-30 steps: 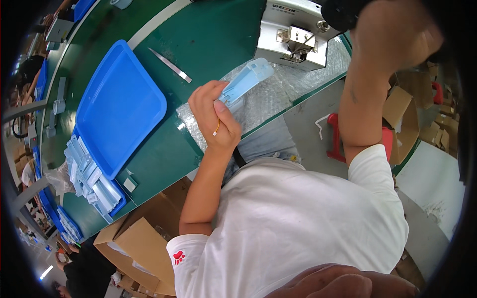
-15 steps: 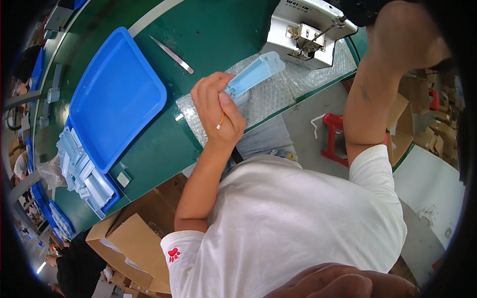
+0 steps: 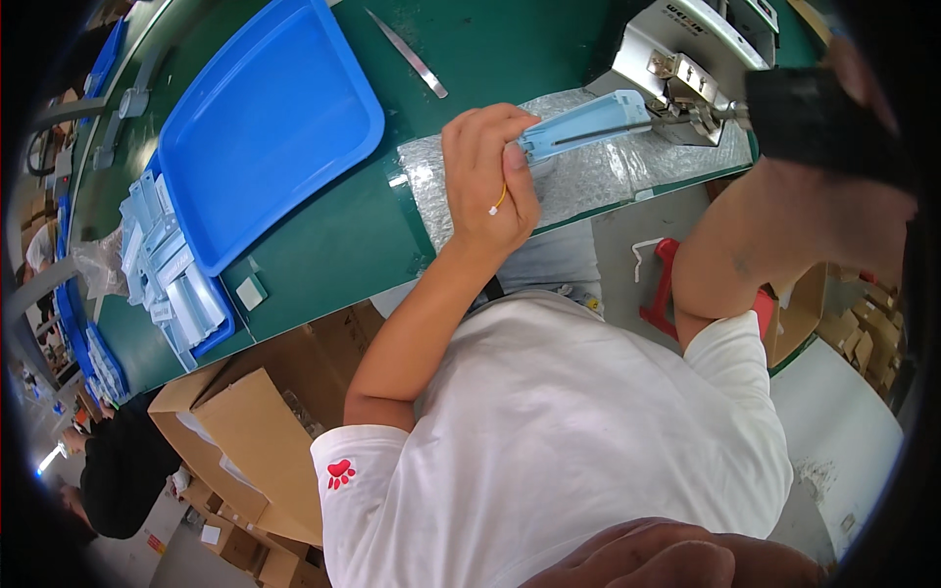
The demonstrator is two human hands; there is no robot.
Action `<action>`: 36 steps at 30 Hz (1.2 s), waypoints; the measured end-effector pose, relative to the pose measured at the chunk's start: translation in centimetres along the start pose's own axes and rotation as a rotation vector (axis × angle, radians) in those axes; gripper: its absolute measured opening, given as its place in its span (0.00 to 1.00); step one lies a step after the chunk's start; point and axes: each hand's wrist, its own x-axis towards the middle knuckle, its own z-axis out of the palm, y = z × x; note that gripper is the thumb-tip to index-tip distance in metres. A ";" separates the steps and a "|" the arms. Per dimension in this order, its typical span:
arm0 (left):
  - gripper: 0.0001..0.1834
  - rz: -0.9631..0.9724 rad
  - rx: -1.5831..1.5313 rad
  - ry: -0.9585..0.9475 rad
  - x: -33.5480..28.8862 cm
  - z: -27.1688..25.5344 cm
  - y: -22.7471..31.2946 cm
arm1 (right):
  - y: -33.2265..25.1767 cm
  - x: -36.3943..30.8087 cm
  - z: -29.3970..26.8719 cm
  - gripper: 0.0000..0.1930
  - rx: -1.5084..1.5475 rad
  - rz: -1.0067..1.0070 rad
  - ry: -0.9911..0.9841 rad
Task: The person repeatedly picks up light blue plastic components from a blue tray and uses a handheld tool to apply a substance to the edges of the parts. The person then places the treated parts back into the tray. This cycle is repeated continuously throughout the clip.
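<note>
My left hand (image 3: 490, 186) is closed around one end of a light blue, trough-shaped plastic housing (image 3: 598, 113), over the bench. A short yellow wire with a small white connector (image 3: 494, 210) hangs out across the palm. At the right edge my right hand (image 3: 867, 211), partly blurred and cut off, grips a black powered screwdriver (image 3: 823, 118). Its long thin bit points left and lies along the inside of the housing, the tip near my left fingers. Whether a screw sits on the tip is too small to tell.
A silver screw feeder (image 3: 676, 49) stands behind the housing, on bubble wrap (image 3: 431, 186). Metal tweezers (image 3: 410, 57) lie near a large blue tray (image 3: 368, 127). More light blue housings (image 3: 162, 255) are piled at left. A cardboard box (image 3: 245, 441) and red stool (image 3: 662, 294) stand below the bench.
My right hand has brought the screwdriver bit from the screw feeder down into the housing. My left hand keeps its hold on the housing. The whole view has shifted.
</note>
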 end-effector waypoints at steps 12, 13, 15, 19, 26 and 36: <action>0.11 -0.057 -0.040 -0.004 -0.1 0.0 0.0 | 2.6 -0.6 -0.4 0.34 0.107 0.072 -0.055; 0.11 -0.057 -0.042 -0.003 -0.1 0.0 0.0 | 2.7 -0.7 -0.5 0.35 0.116 0.080 -0.058; 0.11 -0.055 -0.047 0.001 0.0 0.0 0.0 | 2.6 -0.6 -0.7 0.35 0.126 0.084 -0.066; 0.11 -0.050 -0.043 0.002 0.0 0.0 -0.1 | 2.6 -0.9 -0.9 0.37 0.154 0.100 -0.075; 0.12 -0.042 -0.031 0.002 -0.1 0.1 -0.1 | 2.3 -1.5 -1.5 0.40 0.209 0.127 -0.096; 0.11 -0.053 -0.034 0.010 0.0 -0.3 0.2 | 2.3 -1.2 -1.3 0.44 0.341 0.153 -0.152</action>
